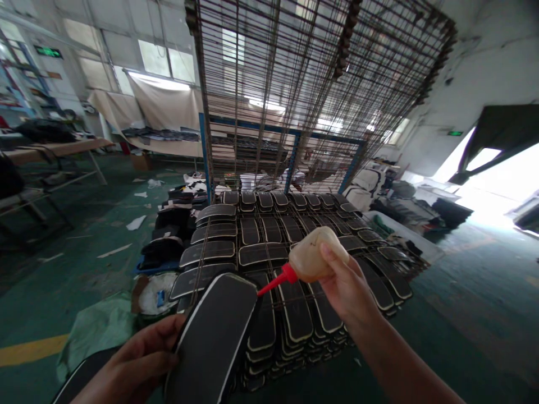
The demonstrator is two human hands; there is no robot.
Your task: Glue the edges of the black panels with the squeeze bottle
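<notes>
My left hand (145, 356) grips the left edge of a dark, elongated panel (217, 336) with rounded corners, held tilted in front of me. A pale line runs along part of the panel's rim. In my right hand (345, 283) is a squeeze bottle (315, 255), cloudy and yellowish, with the fingers wrapped round it. Its red nozzle (273, 280) points down and left, its tip at the panel's upper right corner. Beneath lie many similar dark panels (263, 253) with pale edges, spread in layers over a wire rack (275, 306).
Tall wire racks (286, 73) on a blue frame (252, 124) rise behind the panels. At lower left are a round tub (155, 297) and a green cloth (99, 325). Stacked black pieces (166, 235) line the rack's left side. A white bin (412, 241) stands to the right.
</notes>
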